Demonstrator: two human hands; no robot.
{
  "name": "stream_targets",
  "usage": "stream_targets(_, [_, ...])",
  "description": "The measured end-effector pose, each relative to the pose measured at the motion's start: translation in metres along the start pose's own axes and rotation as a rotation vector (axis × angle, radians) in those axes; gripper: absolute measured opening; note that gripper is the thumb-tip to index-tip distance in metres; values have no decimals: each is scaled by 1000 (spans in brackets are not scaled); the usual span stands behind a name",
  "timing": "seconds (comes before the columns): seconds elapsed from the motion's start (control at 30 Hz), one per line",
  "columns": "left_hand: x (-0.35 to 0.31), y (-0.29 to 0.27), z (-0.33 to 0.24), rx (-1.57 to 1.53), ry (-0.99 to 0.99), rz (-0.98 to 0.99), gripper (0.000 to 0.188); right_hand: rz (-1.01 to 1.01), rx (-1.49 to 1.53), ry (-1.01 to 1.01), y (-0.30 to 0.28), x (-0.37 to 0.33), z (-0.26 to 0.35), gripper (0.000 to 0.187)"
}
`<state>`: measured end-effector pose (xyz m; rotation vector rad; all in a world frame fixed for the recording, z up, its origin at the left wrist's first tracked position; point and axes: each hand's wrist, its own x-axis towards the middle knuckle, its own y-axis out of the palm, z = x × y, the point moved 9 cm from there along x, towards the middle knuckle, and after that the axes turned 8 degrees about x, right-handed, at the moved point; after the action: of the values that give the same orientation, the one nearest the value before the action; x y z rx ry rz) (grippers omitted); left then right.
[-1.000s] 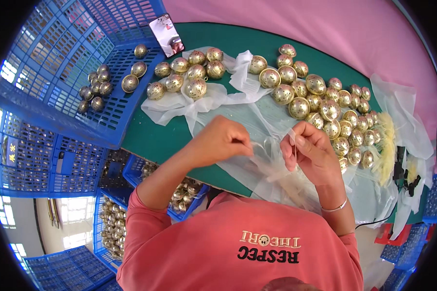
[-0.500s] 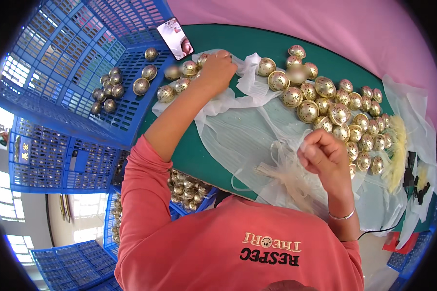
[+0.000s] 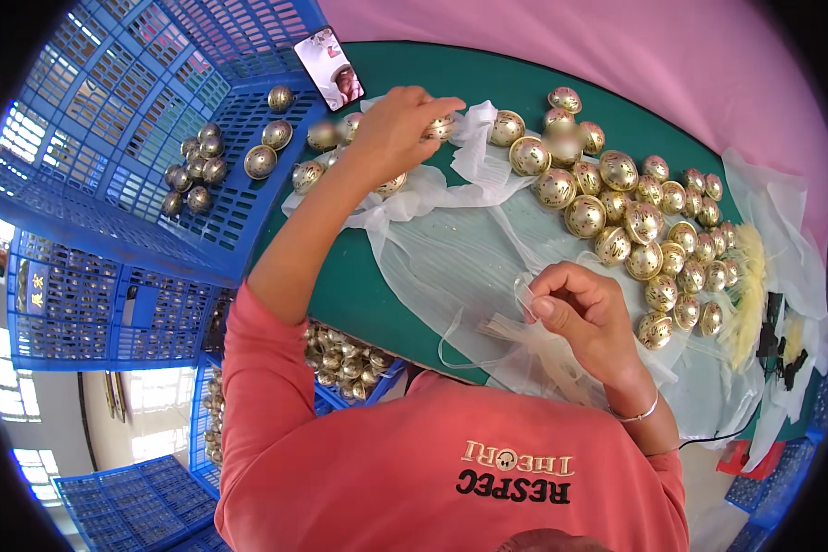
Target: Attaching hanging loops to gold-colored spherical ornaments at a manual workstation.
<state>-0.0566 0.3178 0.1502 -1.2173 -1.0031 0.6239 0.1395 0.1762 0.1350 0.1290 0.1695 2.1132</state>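
My left hand reaches over the far left of the table, its fingers closed on a gold ball with dark markings. Other gold balls lie about that wrist on white gauzy cloth. Nearer me, my right hand is closed in a pinch on a thin whitish loop of ribbon. Under and beside it lies a bundle of pale strands. To the far right of that hand spreads a large cluster of gold balls, several with a flared rim.
A blue crate holding several darker balls stands left of the green table. A phone leans at the crate's corner. Pale yellow feathery trim and black items lie at right. A crate of balls is below the table edge.
My left hand has shifted right and now has a gold ball at its fingertips. My right hand has moved left and nearer me, with the ribbon loop in its pinch.
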Motion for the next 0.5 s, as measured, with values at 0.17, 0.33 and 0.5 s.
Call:
stream_targets(0.17, [-103, 38, -51, -1353, -194, 248, 44, -13, -183, 85, 3, 9, -31, 10])
stream_targets(0.33, [-179, 103, -119, -1669, -308, 378, 50, -10, -330, 134, 11, 0, -76, 9])
stream_targets(0.5, [-185, 109, -128, -1490, -391, 253, 49, -26, -361, 168, 3, -17, -109, 8])
